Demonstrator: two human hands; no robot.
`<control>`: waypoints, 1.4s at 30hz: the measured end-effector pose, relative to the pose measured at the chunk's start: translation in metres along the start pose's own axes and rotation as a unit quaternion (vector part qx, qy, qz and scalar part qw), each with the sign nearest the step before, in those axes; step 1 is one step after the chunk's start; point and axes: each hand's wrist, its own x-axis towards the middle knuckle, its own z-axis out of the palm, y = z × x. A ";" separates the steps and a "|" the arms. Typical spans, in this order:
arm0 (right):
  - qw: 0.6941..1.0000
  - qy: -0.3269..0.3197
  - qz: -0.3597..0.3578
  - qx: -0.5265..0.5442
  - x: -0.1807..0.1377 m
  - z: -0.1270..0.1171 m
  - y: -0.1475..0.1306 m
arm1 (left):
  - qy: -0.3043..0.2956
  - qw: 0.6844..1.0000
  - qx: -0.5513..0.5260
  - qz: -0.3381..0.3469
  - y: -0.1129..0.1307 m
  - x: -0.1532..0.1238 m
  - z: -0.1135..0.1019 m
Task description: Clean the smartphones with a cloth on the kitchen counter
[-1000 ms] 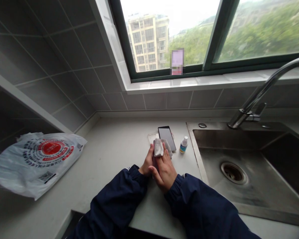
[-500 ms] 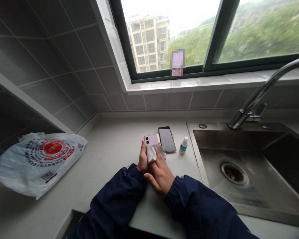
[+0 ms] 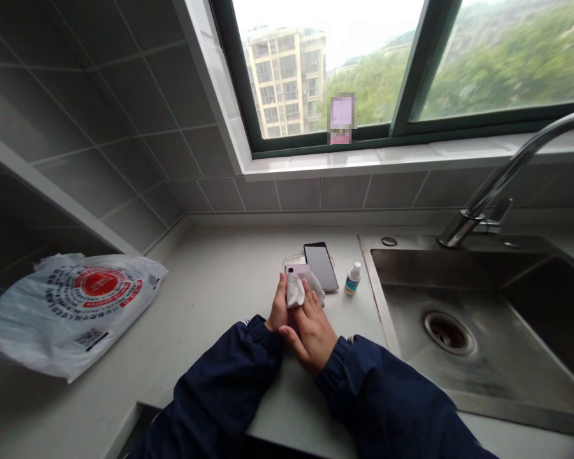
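My left hand (image 3: 278, 307) is closed around the left edge of a pinkish phone (image 3: 304, 268), its back and one camera lens facing up. Most of the phone is hidden under a light grey cloth (image 3: 295, 291) and my fingers. Pressed flat on the cloth, my right hand (image 3: 312, 333) has its fingers stretched forward over the phone's back. Just beyond lies a dark-edged tablet or large phone (image 3: 321, 264) with a grey screen. A small white bottle (image 3: 353, 278) with a blue and yellow label stands upright to the right.
A stainless sink (image 3: 440, 280) with a chrome faucet (image 3: 488, 185) takes up the right side. On the left of the white counter (image 3: 220, 274) lies a white plastic bag (image 3: 90, 299) with red print. A window sill (image 3: 363, 156) runs along the back.
Both hands, with the phone and cloth, have shifted slightly right. The cloth now covers more of the phone's back, including one of its two lenses.
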 end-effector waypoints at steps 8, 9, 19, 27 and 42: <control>0.997 -0.065 -0.027 0.013 -0.002 0.002 -0.008 | 0.081 0.986 0.094 0.112 0.028 0.005 -0.002; 0.997 -0.066 -0.029 0.014 -0.002 0.001 -0.008 | 0.088 0.984 0.093 0.123 0.029 0.007 -0.003; 0.998 -0.060 -0.016 0.001 -0.001 0.001 -0.009 | 0.102 0.967 0.073 0.221 0.036 0.013 -0.006; 0.999 -0.039 0.014 -0.027 -0.001 0.004 0.000 | 0.055 0.991 0.071 0.095 0.019 0.004 0.004; 0.998 -0.023 -0.009 -0.054 0.002 -0.003 -0.002 | 0.060 0.990 0.051 0.120 0.021 0.006 0.002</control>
